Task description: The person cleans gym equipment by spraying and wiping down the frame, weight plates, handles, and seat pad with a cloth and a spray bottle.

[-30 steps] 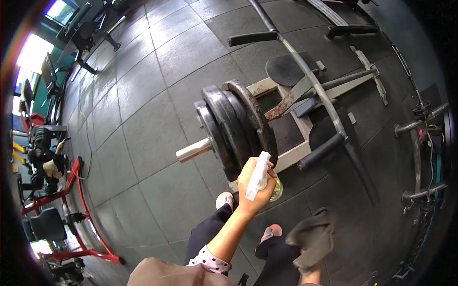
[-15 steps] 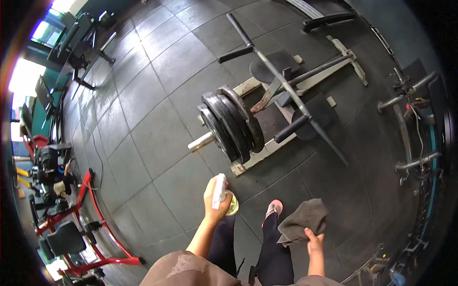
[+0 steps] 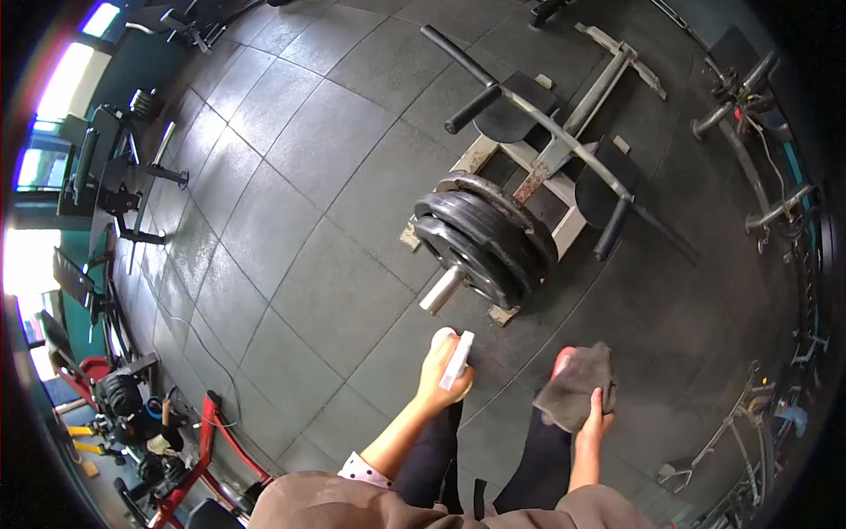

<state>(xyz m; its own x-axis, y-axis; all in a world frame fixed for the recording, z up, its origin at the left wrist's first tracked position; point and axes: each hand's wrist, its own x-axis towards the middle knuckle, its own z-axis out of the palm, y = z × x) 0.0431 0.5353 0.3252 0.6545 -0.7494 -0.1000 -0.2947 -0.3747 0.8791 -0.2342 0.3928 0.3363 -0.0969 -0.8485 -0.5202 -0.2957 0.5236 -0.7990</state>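
Note:
My left hand is wrapped around a spray bottle with a white trigger head; the bottle's body is hidden behind the hand. A crumpled dark grey cloth hangs from my right hand, pinched with the thumb on top. Ahead of both hands stands a plate-loaded row machine with a long handlebar. Several black weight plates sit on its bar, whose bare silver end points toward me, just beyond the left hand. Neither hand touches the machine.
Dark rubber tiles cover the floor. A red-framed machine stands at lower left, and a black bench machine further up the left side. Metal cable attachments hang along the right. A thin cable lies on the left floor.
My view has turned and moved closer to the plates. Both hands appear further right, still holding the bottle and cloth. The bottle's yellowish body, visible before, is now out of sight.

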